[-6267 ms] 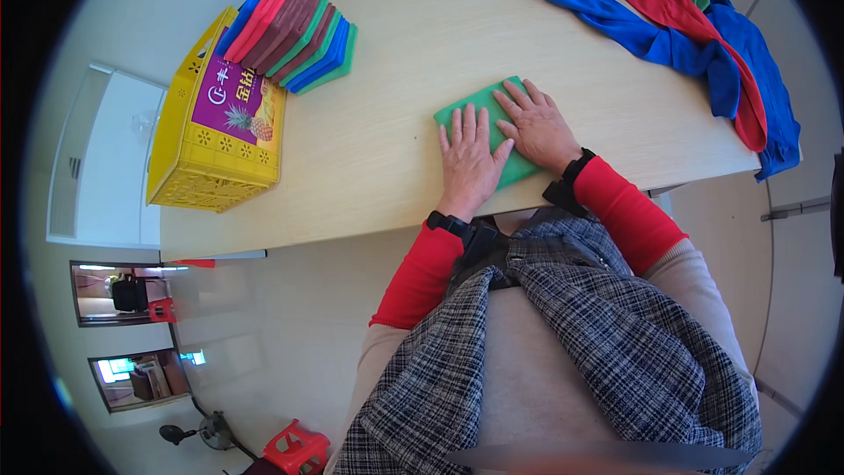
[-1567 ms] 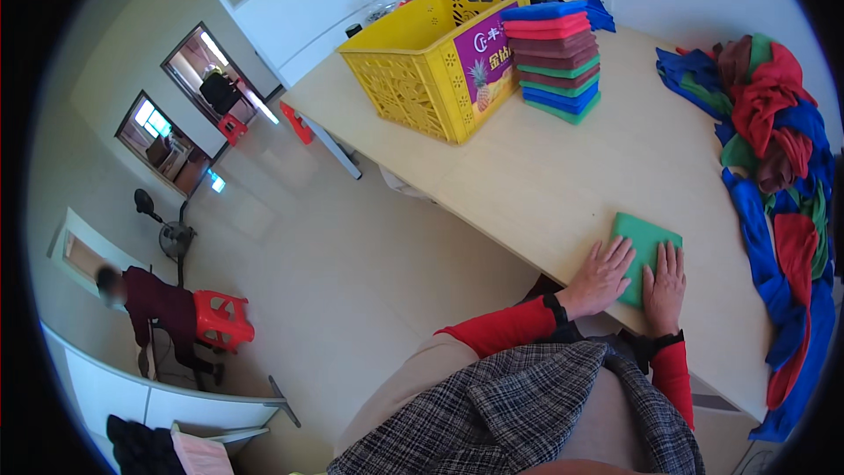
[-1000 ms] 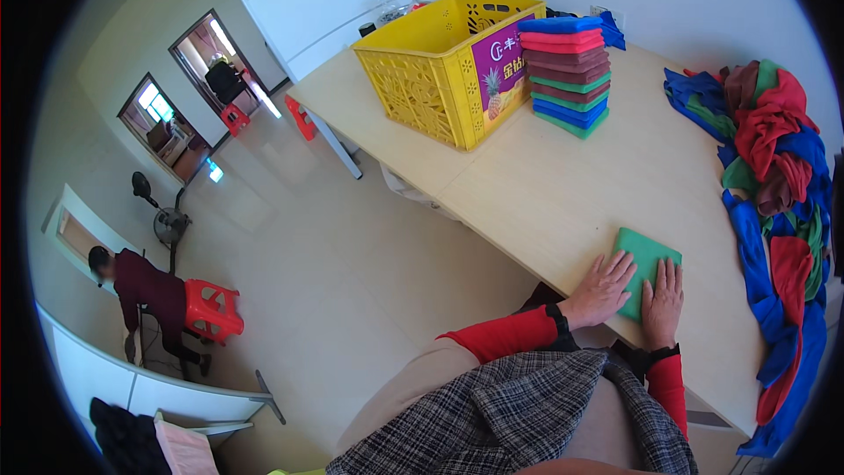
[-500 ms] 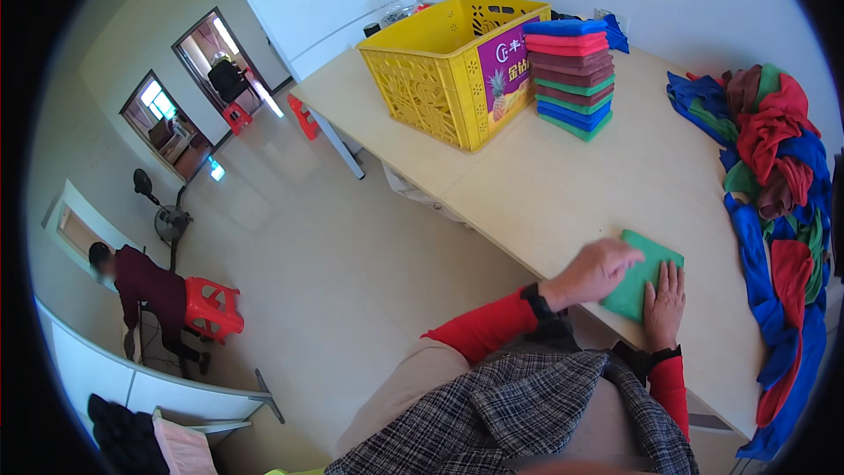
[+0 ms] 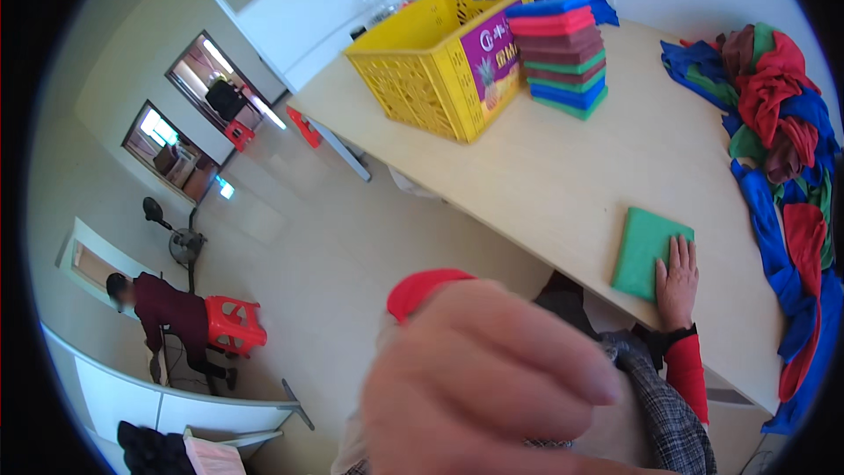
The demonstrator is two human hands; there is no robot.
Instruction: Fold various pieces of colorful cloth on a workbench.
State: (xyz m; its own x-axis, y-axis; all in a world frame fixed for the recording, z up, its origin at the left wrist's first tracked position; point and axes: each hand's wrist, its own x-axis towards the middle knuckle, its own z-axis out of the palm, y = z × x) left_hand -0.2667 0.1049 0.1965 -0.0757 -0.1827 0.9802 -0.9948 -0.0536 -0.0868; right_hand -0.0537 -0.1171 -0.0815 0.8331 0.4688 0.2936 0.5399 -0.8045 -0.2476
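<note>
A plain workroom: a long table [image 5: 563, 185] with a yellow crate [image 5: 440, 62], stacked folded cloths [image 5: 558, 57], a loose pile [image 5: 782, 123], bare floor [image 5: 334, 255].

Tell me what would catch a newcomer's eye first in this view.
The left hand, blurred and raised close to the camera, fills the lower middle. Behind it, the right hand rests flat on a folded green cloth near the table's front edge. A yellow crate and a stack of folded cloths stand at the far end, with loose cloths heaped at right.
</note>
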